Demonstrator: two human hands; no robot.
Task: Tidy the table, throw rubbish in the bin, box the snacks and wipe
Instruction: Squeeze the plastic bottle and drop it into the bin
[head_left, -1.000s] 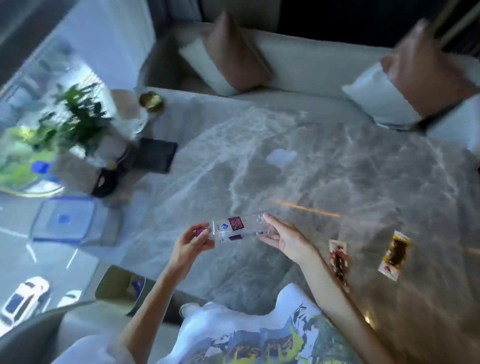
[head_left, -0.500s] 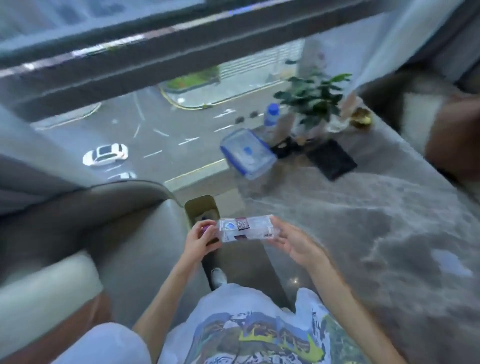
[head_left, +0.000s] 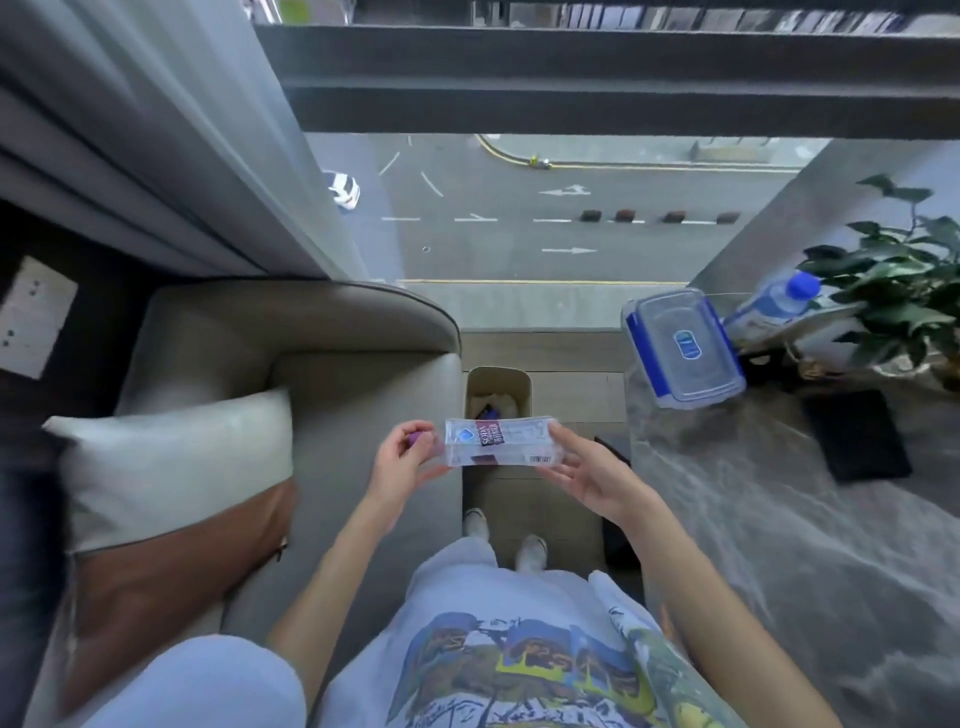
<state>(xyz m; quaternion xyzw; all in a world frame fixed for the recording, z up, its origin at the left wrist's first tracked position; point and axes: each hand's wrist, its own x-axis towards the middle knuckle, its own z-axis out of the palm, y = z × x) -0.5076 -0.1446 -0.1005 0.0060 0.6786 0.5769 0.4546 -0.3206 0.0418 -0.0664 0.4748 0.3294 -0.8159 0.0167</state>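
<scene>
I hold a clear plastic soda bottle (head_left: 501, 441) sideways between both hands, above the floor gap between sofa and table. My left hand (head_left: 402, 460) is closed on its purple cap end. My right hand (head_left: 592, 475) cradles its base with spread fingers. Just beyond and below the bottle stands a tan bin (head_left: 498, 387) with some rubbish inside. A clear box with a blue-clipped lid (head_left: 680, 348) sits shut on the corner of the grey marble table (head_left: 779, 519).
A beige sofa (head_left: 311, 332) with a white and brown cushion (head_left: 171, 462) fills the left. On the table's far corner are a blue-capped water bottle (head_left: 774, 304), a leafy plant (head_left: 893, 275) and a black pad (head_left: 857, 434). A window overlooks the street.
My view has swung left from the table to the bin and sofa. The bottle stays held in both hands and now hangs over the bin's near edge.
</scene>
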